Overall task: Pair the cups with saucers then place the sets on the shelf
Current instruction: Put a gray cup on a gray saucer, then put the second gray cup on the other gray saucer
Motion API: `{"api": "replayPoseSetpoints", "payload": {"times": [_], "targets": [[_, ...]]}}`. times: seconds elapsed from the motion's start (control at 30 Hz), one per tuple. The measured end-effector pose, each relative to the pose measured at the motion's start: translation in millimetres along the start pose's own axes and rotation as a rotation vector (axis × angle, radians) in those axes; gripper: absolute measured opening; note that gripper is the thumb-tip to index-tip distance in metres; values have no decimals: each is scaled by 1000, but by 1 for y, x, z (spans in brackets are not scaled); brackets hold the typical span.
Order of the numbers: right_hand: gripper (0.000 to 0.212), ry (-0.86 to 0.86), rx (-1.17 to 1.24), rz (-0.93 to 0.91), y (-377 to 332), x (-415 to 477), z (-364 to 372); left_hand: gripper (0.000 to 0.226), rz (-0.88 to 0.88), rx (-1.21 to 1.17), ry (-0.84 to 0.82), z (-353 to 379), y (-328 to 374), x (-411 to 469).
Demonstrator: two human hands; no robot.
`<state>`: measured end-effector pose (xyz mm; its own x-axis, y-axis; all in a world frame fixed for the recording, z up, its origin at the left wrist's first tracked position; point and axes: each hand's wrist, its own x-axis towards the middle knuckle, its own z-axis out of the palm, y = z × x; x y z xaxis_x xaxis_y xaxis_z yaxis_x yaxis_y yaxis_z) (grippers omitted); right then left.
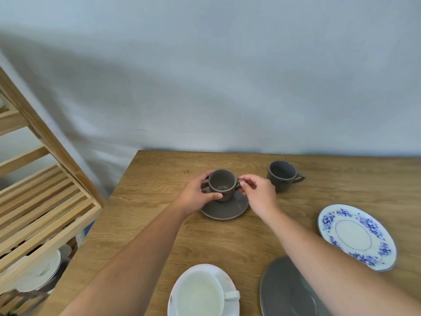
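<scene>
While grey cup (222, 184) sits on grey saucer (224, 207), body is clasped by left hand (196, 197), handle pinched by right hand (259, 192); shelf (45, 201) lies leftward.

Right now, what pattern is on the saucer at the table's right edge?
The saucer is white with blue flowers around its rim and a plain centre, seen in the head view.
</scene>
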<state>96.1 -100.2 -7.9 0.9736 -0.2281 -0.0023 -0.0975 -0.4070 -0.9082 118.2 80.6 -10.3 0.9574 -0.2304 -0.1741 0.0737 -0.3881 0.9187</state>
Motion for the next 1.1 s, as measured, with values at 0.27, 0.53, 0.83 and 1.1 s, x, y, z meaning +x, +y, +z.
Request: {"api": "replayPoseSetpoints", "payload": {"times": [0.27, 0.53, 0.83, 1.1], "targets": [[24, 8, -48, 13, 3, -3, 3, 69, 9, 25, 6, 2, -4, 3], [17, 193, -119, -110, 1, -15, -34, 95, 199, 207, 167, 14, 32, -15], [29, 252, -217, 1, 31, 23, -122, 100, 288, 290, 56, 99, 87, 19], [34, -12, -294, 65, 55, 44, -141, 101, 81, 478, -80, 142, 92, 60]]}}
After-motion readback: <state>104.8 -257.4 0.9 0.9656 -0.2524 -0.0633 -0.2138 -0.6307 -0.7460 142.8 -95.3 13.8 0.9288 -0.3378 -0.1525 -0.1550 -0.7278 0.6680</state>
